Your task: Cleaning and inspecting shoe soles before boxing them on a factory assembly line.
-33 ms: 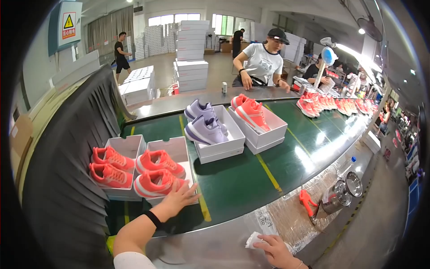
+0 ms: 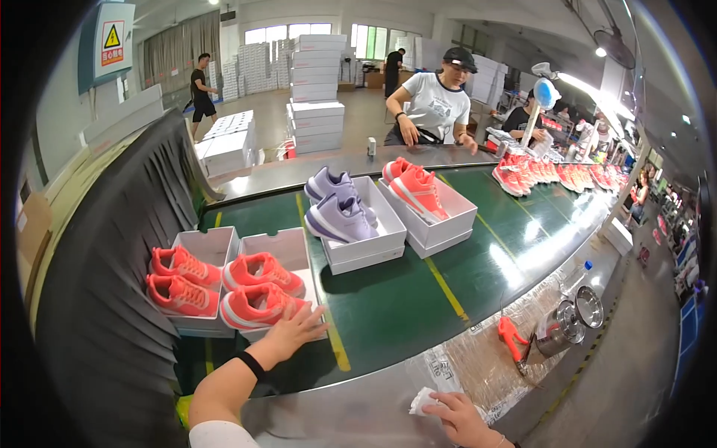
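Observation:
My left hand (image 2: 293, 331) lies with fingers spread against the near right corner of a white shoebox (image 2: 317, 284), beside a pair of coral sneakers (image 2: 258, 305). Those shoes lean over the box's left side. Another white shoebox (image 2: 231, 254) holding coral sneakers (image 2: 181, 294) stands directly to its left. Low at the metal edge, my right hand (image 2: 457, 415) pinches a small piece of crumpled white paper (image 2: 423, 401). Farther along are a shoebox (image 2: 367, 257) with lavender sneakers (image 2: 342, 217) and a shoebox (image 2: 441, 235) with coral sneakers (image 2: 420, 193).
Beneath the boxes runs a green conveyor belt (image 2: 388, 313) with yellow lines. On the right ledge are a red-handled tool (image 2: 512, 336), a metal canister (image 2: 551, 334) and a bottle (image 2: 576, 278). Across the belt stands a co-worker (image 2: 437, 101). More coral shoes (image 2: 515, 178) sit far right.

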A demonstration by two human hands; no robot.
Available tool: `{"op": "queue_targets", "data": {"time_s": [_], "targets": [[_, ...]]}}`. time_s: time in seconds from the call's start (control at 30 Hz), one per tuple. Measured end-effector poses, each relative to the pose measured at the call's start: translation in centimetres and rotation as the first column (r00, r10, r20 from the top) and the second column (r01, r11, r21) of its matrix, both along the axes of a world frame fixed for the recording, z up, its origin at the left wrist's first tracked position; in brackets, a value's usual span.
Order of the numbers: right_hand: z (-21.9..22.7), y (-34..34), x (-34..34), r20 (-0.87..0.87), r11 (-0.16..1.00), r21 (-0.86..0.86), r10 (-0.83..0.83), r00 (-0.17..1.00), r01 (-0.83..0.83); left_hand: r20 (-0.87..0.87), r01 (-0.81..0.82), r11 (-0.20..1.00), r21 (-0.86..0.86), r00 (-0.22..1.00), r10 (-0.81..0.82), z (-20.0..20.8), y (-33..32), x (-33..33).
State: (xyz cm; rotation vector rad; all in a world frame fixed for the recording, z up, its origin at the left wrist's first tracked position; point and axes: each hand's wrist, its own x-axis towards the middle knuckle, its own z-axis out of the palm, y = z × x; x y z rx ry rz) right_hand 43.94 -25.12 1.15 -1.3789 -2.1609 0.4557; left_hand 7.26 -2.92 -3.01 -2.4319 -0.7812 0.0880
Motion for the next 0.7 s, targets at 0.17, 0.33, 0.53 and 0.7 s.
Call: {"op": "queue_targets", "data": {"time_s": [0.17,0.33,0.53,0.7], "targets": [[-0.5,0.7,1.2,-0.06,0.999,-0.008,-0.047,0.997,0.046,-0.071,-0.143,0.989,0.049,0.987,0.146,0.2,7.0,-2.8],[-1.7,1.2,1.8,-0.075,0.996,-0.024,-0.088,0.993,0.087,0.024,-0.31,0.95,-0.024,0.95,0.311,4.2,10.8,0.8],[-2.5,1.9,2.7,-0.062,0.994,0.005,-0.113,0.992,0.113,0.486,-0.112,0.984,-0.141,0.858,0.167,4.6,16.2,11.7],[-3.1,1.2,2.6,-0.111,0.981,-0.018,-0.196,0.974,0.195,0.378,-0.421,0.767,-0.484,0.69,0.617,2.6,17.1,13.4]]}}
